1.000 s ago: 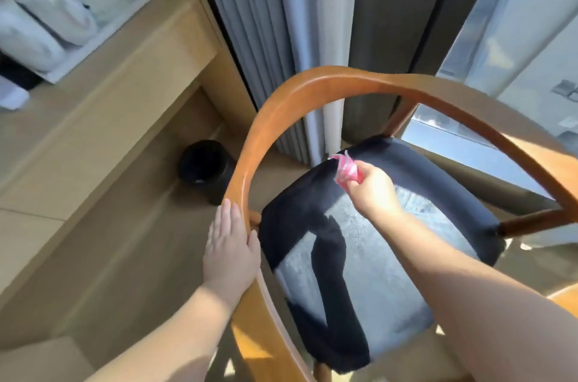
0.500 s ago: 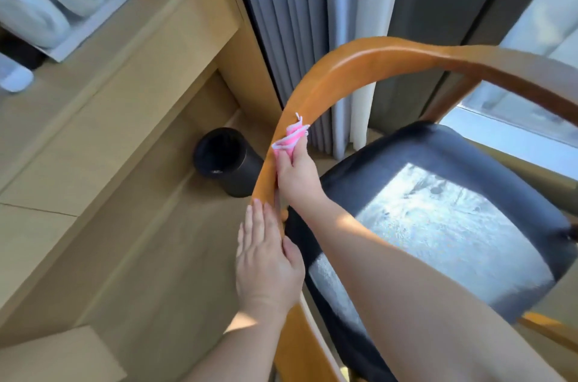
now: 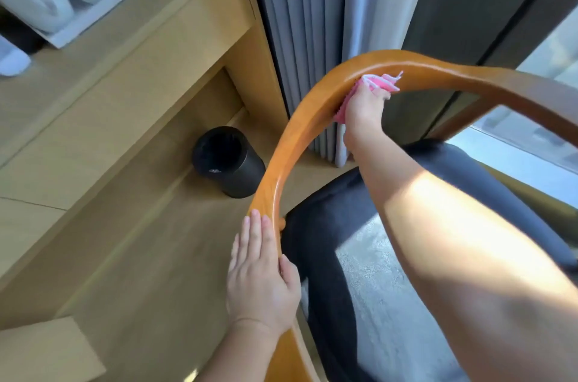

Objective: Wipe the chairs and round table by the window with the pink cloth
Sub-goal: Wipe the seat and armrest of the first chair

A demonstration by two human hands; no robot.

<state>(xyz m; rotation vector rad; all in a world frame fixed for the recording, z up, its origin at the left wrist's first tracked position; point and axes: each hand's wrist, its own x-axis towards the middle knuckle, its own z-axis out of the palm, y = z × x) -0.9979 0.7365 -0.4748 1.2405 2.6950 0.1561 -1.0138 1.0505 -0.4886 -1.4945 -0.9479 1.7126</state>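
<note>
black bin (image 3: 226,159) beside chair (image 3: 281,156), curtain (image 3: 300,22) behind

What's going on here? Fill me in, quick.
A person is wiping a wooden chair by the curtain. The right hand grips the pink cloth and presses it against the inner side of the chair's curved back rail. The left hand rests flat on the same rail lower down, fingers straight. The dark seat cushion lies below the arms, and a black bin stands on the floor beside the chair. No round table is in view.
</note>
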